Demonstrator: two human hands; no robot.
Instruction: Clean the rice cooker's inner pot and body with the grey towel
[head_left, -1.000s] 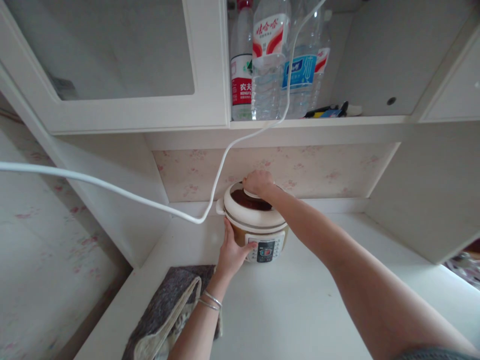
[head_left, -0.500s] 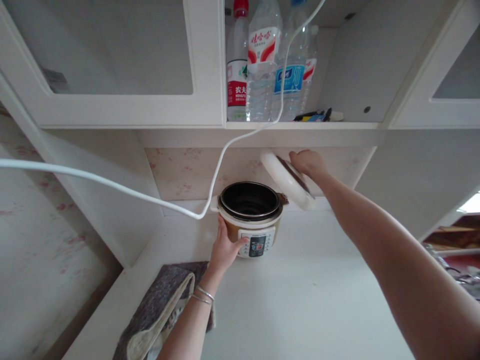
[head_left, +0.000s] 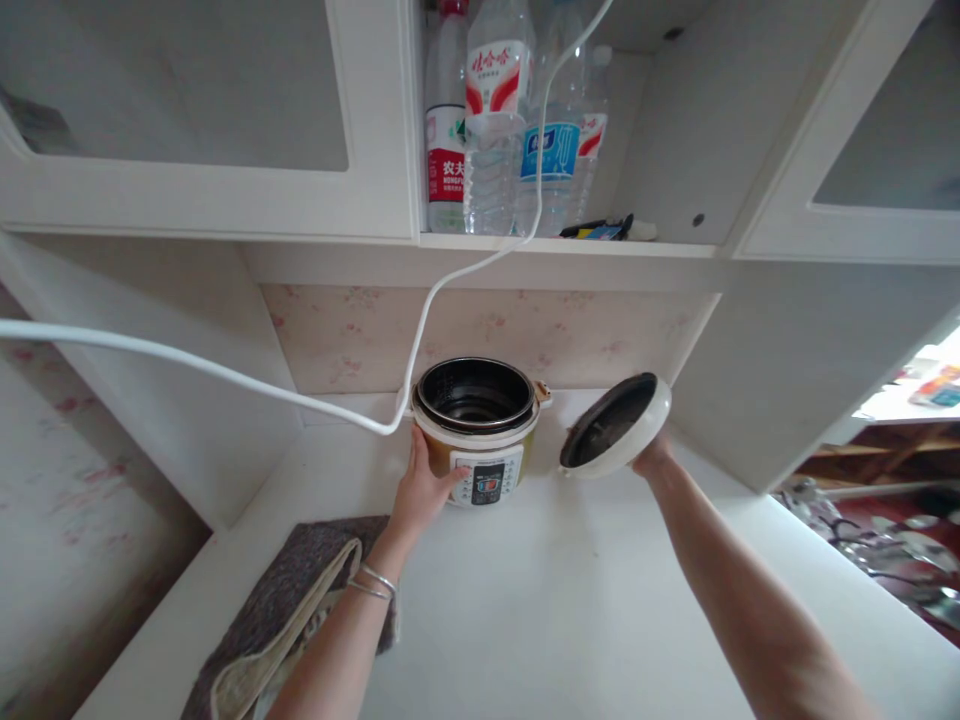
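An electric pressure cooker (head_left: 517, 440) stands at the back of the white counter with its top off, showing a dark inner pot (head_left: 474, 395). My left hand (head_left: 421, 490) grips the cooker's left side, the thumb on the front by the control panel (head_left: 487, 480). To the right, my right hand (head_left: 654, 455) holds the cooker lid (head_left: 646, 432) above the counter. The lid is tilted, its dark underside turned toward the cooker and up. Most of the right fingers are hidden behind the lid.
A white cable (head_left: 315, 403) runs across the view, down past the cooker's left side. Overhead is a cabinet shelf (head_left: 562, 243) with several plastic bottles (head_left: 495, 130). A folded grey cloth (head_left: 292, 570) lies under my left forearm. White panels flank the counter (head_left: 540, 620).
My right hand has brought the lid down and to the right, away from the cooker, and turned its underside into view. My left hand stays on the cooker. The view has shifted slightly.
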